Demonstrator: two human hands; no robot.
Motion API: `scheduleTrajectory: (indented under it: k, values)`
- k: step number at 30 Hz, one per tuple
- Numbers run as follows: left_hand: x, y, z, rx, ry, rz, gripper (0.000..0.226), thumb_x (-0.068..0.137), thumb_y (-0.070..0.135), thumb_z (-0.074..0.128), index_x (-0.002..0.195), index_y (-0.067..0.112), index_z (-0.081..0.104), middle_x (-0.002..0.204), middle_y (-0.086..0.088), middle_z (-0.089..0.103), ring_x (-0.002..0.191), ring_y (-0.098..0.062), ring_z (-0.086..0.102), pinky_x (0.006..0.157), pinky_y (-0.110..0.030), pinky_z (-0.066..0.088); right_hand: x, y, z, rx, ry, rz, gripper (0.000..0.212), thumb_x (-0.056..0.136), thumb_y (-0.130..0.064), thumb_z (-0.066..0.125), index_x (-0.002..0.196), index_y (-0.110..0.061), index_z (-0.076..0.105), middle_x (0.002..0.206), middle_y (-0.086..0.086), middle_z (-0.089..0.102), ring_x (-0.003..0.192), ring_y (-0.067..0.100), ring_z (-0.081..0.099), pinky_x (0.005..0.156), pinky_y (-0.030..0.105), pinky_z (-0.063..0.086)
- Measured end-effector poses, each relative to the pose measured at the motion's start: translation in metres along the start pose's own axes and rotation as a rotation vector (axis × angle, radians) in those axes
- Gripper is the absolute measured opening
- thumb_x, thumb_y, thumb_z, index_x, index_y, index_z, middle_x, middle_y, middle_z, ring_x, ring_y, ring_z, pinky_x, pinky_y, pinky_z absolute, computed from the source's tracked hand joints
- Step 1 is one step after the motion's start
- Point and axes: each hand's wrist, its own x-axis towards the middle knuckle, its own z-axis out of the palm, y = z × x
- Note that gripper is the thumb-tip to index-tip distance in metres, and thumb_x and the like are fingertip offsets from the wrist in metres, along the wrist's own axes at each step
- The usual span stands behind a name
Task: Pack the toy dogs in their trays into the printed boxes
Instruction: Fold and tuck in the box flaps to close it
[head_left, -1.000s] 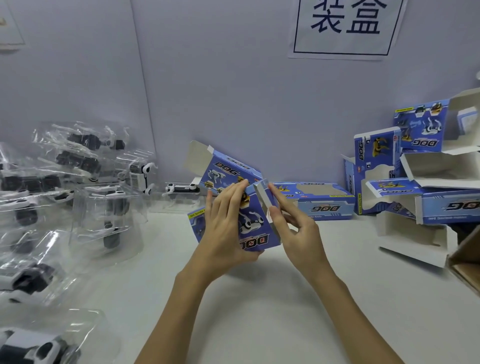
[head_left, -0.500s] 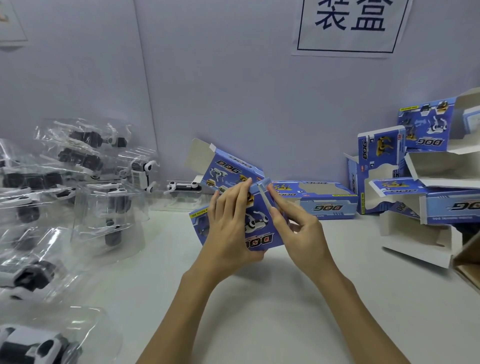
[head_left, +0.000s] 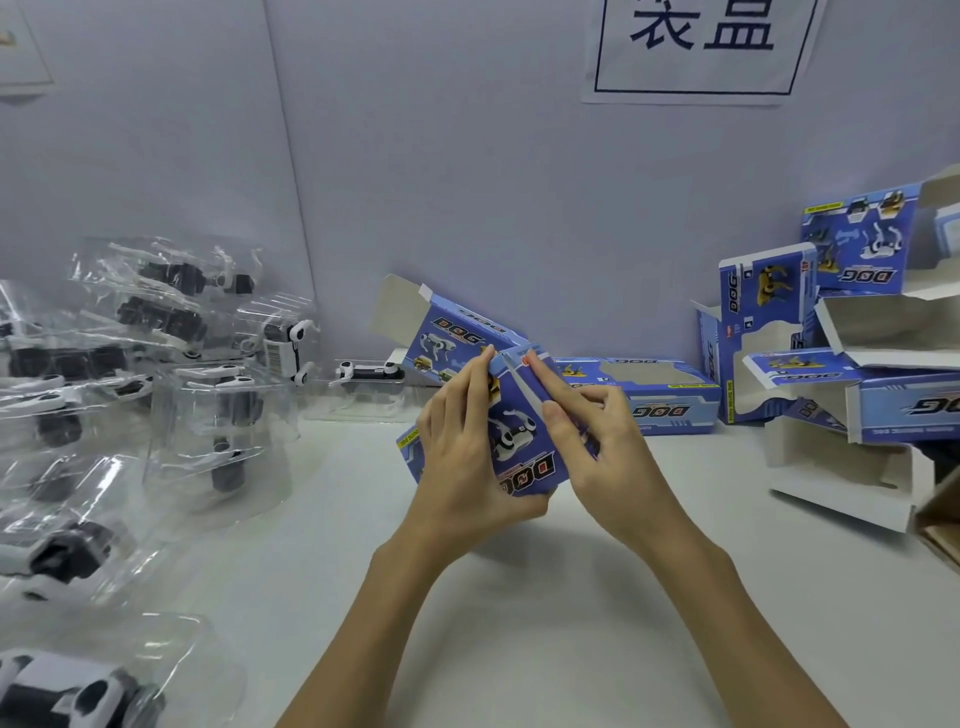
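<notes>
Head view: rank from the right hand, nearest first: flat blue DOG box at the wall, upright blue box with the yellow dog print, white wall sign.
1. Flat blue DOG box, lying at the wall just behind the right hand.
2. Upright blue box with the yellow dog print, further right.
3. White wall sign, high on the wall.

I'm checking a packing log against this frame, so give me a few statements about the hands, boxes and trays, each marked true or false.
1. Both hands hold one blue printed box above the table. True: the left hand grips its left side and the right hand pinches its upper right edge.
2. The clear trays with toy dogs are piled to the right. False: they lie at the left.
3. The box leaning on the wall behind the hands has an open end flap. True.
4. The stack of boxes at the right is all closed. False: several show open white flaps.
5. The right hand rests flat on the table. False: it is raised at the box.
</notes>
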Motion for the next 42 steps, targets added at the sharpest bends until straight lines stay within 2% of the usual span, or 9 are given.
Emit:
scheduleTrajectory:
  k: [4,8,10,15,20,24,30,34,42]
  values:
    - [0.0,0.004,0.006,0.029,0.063,-0.005,0.131,0.061,0.049,0.094,0.162,0.01,0.021,0.155,-0.007,0.039,0.141,-0.023,0.036,0.117,-0.046,0.032,-0.001,-0.005,0.002,0.036,0.039,-0.027,0.046,0.102,-0.04,0.053,0.124,-0.081,0.048,0.134,0.002,0.044,0.132,0.02,0.052,0.087,0.042,0.064]
    - [-0.003,0.016,0.009,0.023,0.116,0.017,0.119,0.064,0.066,0.08,0.162,0.039,0.018,0.155,-0.004,0.036,0.142,-0.023,0.035,0.11,-0.043,0.034,-0.006,-0.011,0.001,0.286,0.245,-0.077,0.035,0.093,-0.037,0.068,0.128,-0.037,0.066,0.133,-0.011,0.064,0.13,0.014,0.062,0.077,0.03,0.064]
    - [-0.005,0.023,0.013,0.016,0.141,-0.004,0.106,0.063,0.072,0.076,0.156,0.049,0.03,0.153,-0.001,0.031,0.144,-0.018,0.031,0.109,-0.04,0.033,-0.007,-0.012,-0.002,0.29,0.333,-0.113,0.023,0.094,-0.038,0.071,0.115,-0.029,0.067,0.135,-0.012,0.064,0.131,0.016,0.061,0.082,0.037,0.063]
    - [-0.011,0.034,0.026,-0.163,0.177,-0.16,0.1,0.062,0.067,0.081,0.148,0.049,0.034,0.141,0.004,0.035,0.134,-0.018,0.044,0.108,-0.046,0.047,-0.008,-0.008,-0.009,0.157,0.276,-0.217,0.02,0.102,-0.031,0.059,0.118,-0.03,0.072,0.148,-0.003,0.056,0.14,0.021,0.052,0.087,0.029,0.062]
    - [-0.012,0.032,0.028,-0.138,0.134,-0.174,0.098,0.066,0.071,0.076,0.15,0.052,0.029,0.145,0.004,0.034,0.135,-0.017,0.043,0.108,-0.047,0.047,-0.006,-0.006,-0.011,0.137,0.263,-0.162,0.027,0.103,-0.029,0.058,0.122,-0.015,0.072,0.128,-0.003,0.072,0.122,0.025,0.067,0.083,0.049,0.064]
    - [-0.013,0.037,0.032,-0.136,0.073,-0.157,0.086,0.069,0.074,0.069,0.143,0.056,0.028,0.153,0.001,0.035,0.139,-0.02,0.042,0.108,-0.039,0.037,-0.004,-0.006,-0.012,0.159,0.325,-0.082,0.021,0.105,-0.026,0.06,0.119,-0.031,0.074,0.116,-0.005,0.075,0.106,0.027,0.073,0.079,0.054,0.063]
    - [-0.016,0.04,0.033,-0.156,0.139,-0.191,0.088,0.067,0.072,0.074,0.14,0.051,0.03,0.149,0.003,0.04,0.134,-0.018,0.046,0.105,-0.051,0.045,-0.005,-0.002,-0.005,0.119,0.337,-0.171,0.026,0.103,-0.026,0.058,0.12,-0.018,0.076,0.121,-0.007,0.076,0.121,0.026,0.067,0.091,0.056,0.058]
    - [-0.011,0.038,0.027,-0.088,0.105,-0.182,0.11,0.064,0.078,0.072,0.157,0.048,0.02,0.146,0.007,0.037,0.13,-0.014,0.047,0.103,-0.043,0.047,-0.007,0.0,-0.005,0.16,0.338,-0.164,0.022,0.104,-0.026,0.056,0.117,-0.024,0.075,0.121,-0.004,0.075,0.12,0.029,0.067,0.089,0.06,0.059]
    - [-0.012,0.034,0.022,-0.142,0.108,-0.14,0.103,0.061,0.07,0.077,0.146,0.036,0.03,0.138,-0.004,0.043,0.125,-0.021,0.052,0.098,-0.047,0.054,-0.011,-0.001,-0.002,0.197,0.277,-0.141,0.029,0.101,-0.031,0.053,0.115,-0.012,0.07,0.123,-0.003,0.07,0.125,0.03,0.062,0.09,0.059,0.06]
